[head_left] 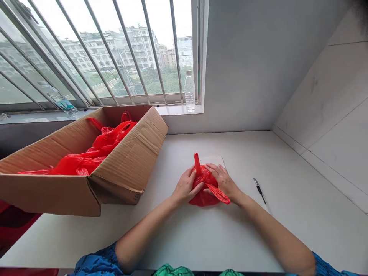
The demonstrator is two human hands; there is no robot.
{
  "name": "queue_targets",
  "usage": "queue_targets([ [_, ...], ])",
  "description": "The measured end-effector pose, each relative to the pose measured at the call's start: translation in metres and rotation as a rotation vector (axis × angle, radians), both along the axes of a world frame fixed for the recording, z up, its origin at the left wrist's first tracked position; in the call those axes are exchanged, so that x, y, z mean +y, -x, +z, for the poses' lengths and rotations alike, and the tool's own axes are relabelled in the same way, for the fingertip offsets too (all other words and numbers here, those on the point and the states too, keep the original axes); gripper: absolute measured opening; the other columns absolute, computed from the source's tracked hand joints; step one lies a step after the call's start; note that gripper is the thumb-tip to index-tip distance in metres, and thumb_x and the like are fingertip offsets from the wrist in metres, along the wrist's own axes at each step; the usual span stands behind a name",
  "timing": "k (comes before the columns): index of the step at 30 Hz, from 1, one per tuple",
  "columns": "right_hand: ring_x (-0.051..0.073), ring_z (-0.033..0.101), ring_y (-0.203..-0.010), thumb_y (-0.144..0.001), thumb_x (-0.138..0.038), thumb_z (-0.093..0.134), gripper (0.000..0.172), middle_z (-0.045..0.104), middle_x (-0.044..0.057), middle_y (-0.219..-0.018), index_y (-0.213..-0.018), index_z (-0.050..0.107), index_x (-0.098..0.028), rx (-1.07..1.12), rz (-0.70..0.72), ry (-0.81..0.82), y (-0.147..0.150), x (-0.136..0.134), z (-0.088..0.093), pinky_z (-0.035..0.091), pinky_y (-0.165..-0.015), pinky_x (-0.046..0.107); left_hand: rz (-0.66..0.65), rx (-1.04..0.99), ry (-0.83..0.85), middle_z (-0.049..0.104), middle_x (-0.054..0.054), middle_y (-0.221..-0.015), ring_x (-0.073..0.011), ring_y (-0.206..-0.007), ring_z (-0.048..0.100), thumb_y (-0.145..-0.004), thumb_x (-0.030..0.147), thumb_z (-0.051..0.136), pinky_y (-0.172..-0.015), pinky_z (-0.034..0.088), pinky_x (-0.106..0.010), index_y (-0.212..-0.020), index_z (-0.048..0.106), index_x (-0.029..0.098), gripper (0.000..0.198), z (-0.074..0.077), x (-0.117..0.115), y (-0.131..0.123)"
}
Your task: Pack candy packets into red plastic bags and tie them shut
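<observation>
A knotted red plastic bag [204, 199] sits on the white table in front of me, its contents hidden. One of its handles stands up and the other loops out to the right. My left hand [185, 186] is cupped around the bag's left side, thumb near the knot. Against the right side presses my right hand [225, 182], fingers curved over the top and partly hidden by the loop. Under and behind the bag shows the edge of a flat white sheet [220, 161].
At the left stands an open cardboard box [129, 153] holding several red plastic bags [100, 147]. A pen [260, 191] lies to the right on the table [184, 241]. Clear bottles [189, 92] are on the sill of the barred window. Walls bound the back and right.
</observation>
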State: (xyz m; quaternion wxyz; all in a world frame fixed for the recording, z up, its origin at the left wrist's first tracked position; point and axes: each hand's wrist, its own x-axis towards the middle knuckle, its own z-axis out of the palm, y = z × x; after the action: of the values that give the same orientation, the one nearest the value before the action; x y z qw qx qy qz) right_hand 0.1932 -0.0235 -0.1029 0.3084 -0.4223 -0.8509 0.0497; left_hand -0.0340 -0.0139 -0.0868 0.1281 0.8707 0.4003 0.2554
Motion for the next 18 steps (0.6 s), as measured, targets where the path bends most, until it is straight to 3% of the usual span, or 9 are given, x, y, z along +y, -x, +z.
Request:
queue_targets([
  [2, 0.031, 0.057, -0.124, -0.093, -0.056, 0.056, 0.059, 0.062, 0.014, -0.134, -0.14, 0.051, -0.022, 0.0, 0.001, -0.006, -0.008, -0.004, 0.01, 0.04, -0.109, 0.055, -0.011, 0.027, -0.007, 0.044, -0.012, -0.152, -0.0311, -0.141, 0.041, -0.095, 0.046, 0.054, -0.116, 0.038, -0.051, -0.141, 0.049, 0.024, 0.052, 0.01, -0.005, 0.005],
  [4, 0.026, 0.068, -0.097, -0.097, -0.048, 0.053, 0.034, 0.072, 0.009, -0.108, -0.118, 0.067, -0.024, 0.022, 0.0, 0.029, -0.011, -0.01, 0.019, 0.053, -0.09, 0.044, -0.037, 0.047, -0.002, 0.049, -0.011, -0.149, -0.0322, -0.141, 0.041, -0.09, 0.055, 0.06, -0.118, 0.033, -0.053, -0.138, 0.052, 0.026, 0.057, 0.018, -0.012, 0.004],
  [6, 0.021, 0.068, -0.077, -0.099, -0.042, 0.051, 0.027, 0.074, 0.005, -0.089, -0.099, 0.071, -0.025, 0.079, 0.006, 0.074, -0.008, -0.018, 0.029, 0.054, -0.07, 0.035, -0.059, 0.057, 0.018, 0.056, -0.011, -0.142, -0.0316, -0.136, 0.048, -0.082, 0.063, 0.066, -0.116, 0.035, -0.052, -0.139, 0.05, 0.025, 0.07, 0.023, -0.02, -0.001],
  [8, 0.02, 0.067, -0.074, -0.099, -0.039, 0.052, 0.025, 0.074, 0.005, -0.086, -0.093, 0.072, -0.025, 0.181, 0.044, 0.097, -0.002, -0.029, 0.04, 0.053, -0.066, 0.032, -0.07, 0.072, 0.038, 0.066, -0.011, -0.128, -0.0292, -0.122, 0.06, -0.078, 0.064, 0.069, -0.108, 0.043, -0.047, -0.135, 0.052, 0.024, 0.072, 0.028, -0.026, -0.009],
  [11, 0.02, 0.068, -0.079, -0.099, -0.033, 0.052, 0.021, 0.073, 0.005, -0.091, -0.099, 0.072, -0.027, 0.31, 0.129, 0.12, 0.004, -0.049, 0.059, 0.055, -0.068, 0.032, -0.091, 0.102, 0.038, 0.074, -0.006, -0.107, -0.0226, -0.1, 0.069, -0.087, 0.047, 0.065, -0.088, 0.051, -0.035, -0.118, 0.061, 0.023, 0.039, 0.047, -0.033, -0.015],
  [14, 0.022, 0.07, -0.085, -0.094, -0.034, 0.06, 0.016, 0.073, 0.005, -0.097, -0.103, 0.073, -0.03, 0.448, 0.081, -0.008, -0.002, -0.068, 0.075, 0.056, -0.072, 0.033, -0.088, 0.078, -0.02, 0.075, -0.002, -0.098, -0.0185, -0.088, 0.07, -0.085, 0.031, 0.065, -0.072, 0.05, -0.027, -0.108, 0.065, 0.024, 0.024, 0.09, -0.042, -0.003],
  [18, 0.023, 0.071, -0.081, -0.089, -0.048, 0.061, 0.022, 0.074, 0.004, -0.092, -0.098, 0.074, -0.032, 0.497, -0.141, -0.065, -0.024, -0.084, 0.072, 0.057, -0.069, 0.033, 0.117, -0.117, -0.092, 0.073, 0.0, -0.086, -0.0144, -0.075, 0.066, -0.085, 0.029, 0.065, -0.068, 0.05, -0.024, -0.101, 0.068, 0.021, 0.017, 0.175, -0.056, 0.049],
])
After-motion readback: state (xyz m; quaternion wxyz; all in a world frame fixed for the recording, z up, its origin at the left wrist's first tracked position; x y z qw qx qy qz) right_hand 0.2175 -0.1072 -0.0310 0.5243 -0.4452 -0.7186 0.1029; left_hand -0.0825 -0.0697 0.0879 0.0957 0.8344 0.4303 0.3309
